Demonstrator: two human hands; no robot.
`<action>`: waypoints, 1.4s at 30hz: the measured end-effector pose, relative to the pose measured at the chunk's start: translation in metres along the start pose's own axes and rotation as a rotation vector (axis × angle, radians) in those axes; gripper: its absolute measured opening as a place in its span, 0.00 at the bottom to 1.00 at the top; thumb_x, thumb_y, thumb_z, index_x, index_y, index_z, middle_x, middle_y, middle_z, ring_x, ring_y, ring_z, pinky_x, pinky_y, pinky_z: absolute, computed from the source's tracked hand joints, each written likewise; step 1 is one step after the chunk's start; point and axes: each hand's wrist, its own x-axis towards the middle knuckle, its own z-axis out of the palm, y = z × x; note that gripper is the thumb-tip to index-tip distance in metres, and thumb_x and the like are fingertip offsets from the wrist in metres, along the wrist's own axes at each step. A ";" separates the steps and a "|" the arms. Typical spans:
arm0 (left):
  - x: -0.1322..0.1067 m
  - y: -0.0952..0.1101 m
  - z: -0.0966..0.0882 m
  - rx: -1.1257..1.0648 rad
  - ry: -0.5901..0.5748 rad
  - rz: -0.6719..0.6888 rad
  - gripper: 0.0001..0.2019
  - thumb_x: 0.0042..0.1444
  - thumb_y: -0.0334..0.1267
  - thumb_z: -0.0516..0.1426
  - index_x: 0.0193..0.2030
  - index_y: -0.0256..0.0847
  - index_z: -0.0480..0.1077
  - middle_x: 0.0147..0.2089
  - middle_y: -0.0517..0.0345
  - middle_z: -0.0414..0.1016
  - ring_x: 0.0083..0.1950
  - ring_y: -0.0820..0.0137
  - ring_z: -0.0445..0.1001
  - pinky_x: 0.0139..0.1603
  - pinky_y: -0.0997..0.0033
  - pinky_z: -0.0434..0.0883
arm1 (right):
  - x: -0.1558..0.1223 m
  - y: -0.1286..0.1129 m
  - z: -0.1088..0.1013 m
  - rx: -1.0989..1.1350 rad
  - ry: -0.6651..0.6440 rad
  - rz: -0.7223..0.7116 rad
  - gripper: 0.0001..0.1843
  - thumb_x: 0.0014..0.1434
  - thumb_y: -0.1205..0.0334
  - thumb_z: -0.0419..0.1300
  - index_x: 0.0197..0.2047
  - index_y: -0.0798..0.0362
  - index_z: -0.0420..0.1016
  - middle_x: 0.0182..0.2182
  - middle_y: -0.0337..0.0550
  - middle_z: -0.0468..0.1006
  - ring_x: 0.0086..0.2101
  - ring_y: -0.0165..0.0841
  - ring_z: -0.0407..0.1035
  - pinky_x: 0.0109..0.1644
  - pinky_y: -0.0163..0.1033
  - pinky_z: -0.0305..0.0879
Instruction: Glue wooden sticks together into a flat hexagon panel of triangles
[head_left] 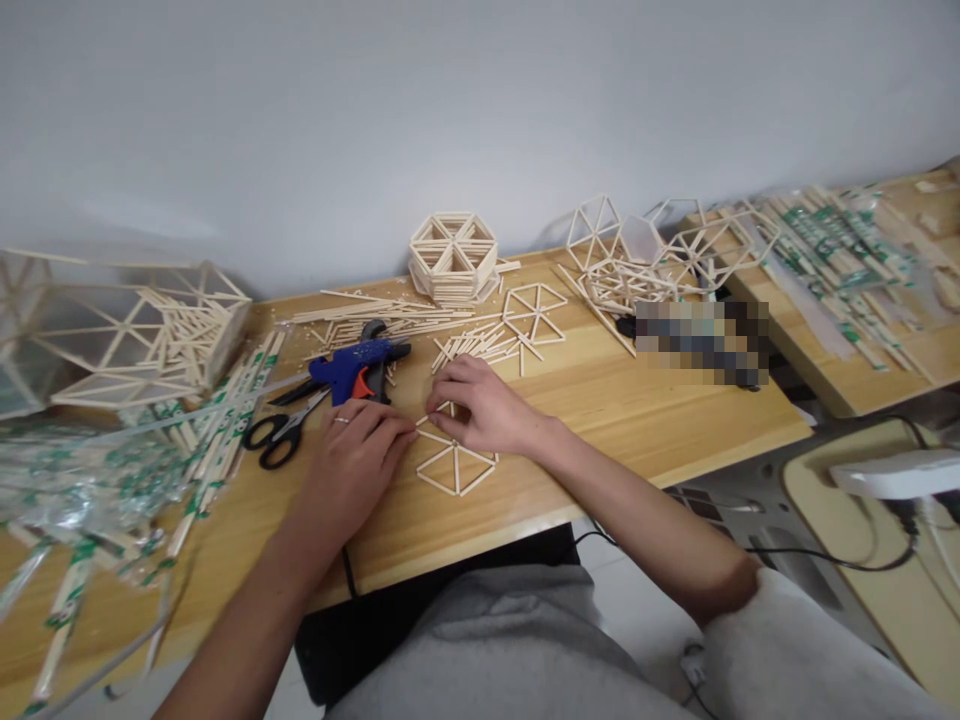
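Observation:
A flat hexagon of thin wooden sticks [454, 463] lies on the wooden table [600, 400] in front of me. My left hand [358, 450] rests at the hexagon's left edge, fingers curled together and pinching a stick there. My right hand [484, 405] covers the hexagon's upper part, fingers bent down and pressing on its sticks. A ring shows on my left hand.
A blue glue gun [358, 365] and black scissors [281, 432] lie just left of my hands. Loose sticks [480, 345], a stacked hexagon block [454, 257] and open stick frames [637, 255] sit behind. Wrapped chopsticks [112, 480] pile at left; a second table [862, 300] stands right.

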 end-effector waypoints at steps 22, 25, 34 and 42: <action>-0.002 0.002 0.003 -0.030 0.032 -0.028 0.08 0.69 0.36 0.59 0.40 0.42 0.81 0.44 0.52 0.83 0.49 0.58 0.76 0.56 0.52 0.68 | -0.002 -0.003 0.002 0.017 0.014 -0.047 0.04 0.63 0.67 0.68 0.39 0.51 0.77 0.38 0.45 0.78 0.44 0.42 0.70 0.53 0.48 0.66; -0.001 0.002 0.001 -0.024 0.044 -0.010 0.07 0.69 0.35 0.60 0.40 0.41 0.80 0.44 0.51 0.83 0.49 0.58 0.76 0.56 0.52 0.68 | -0.002 -0.005 0.000 0.040 -0.004 -0.057 0.04 0.62 0.67 0.67 0.38 0.50 0.77 0.39 0.45 0.79 0.44 0.42 0.70 0.53 0.48 0.66; -0.002 0.003 0.001 -0.038 0.015 -0.038 0.08 0.69 0.36 0.58 0.41 0.43 0.80 0.44 0.51 0.83 0.50 0.58 0.76 0.57 0.54 0.69 | -0.003 -0.003 0.002 0.041 -0.026 -0.044 0.06 0.62 0.64 0.69 0.36 0.49 0.76 0.41 0.44 0.79 0.45 0.42 0.70 0.55 0.49 0.65; -0.006 -0.016 -0.011 0.064 0.235 -0.382 0.10 0.69 0.45 0.57 0.37 0.45 0.72 0.38 0.51 0.78 0.44 0.57 0.76 0.48 0.56 0.71 | -0.003 -0.001 0.003 0.056 -0.016 -0.046 0.08 0.61 0.64 0.71 0.36 0.50 0.76 0.41 0.44 0.79 0.45 0.41 0.70 0.55 0.49 0.65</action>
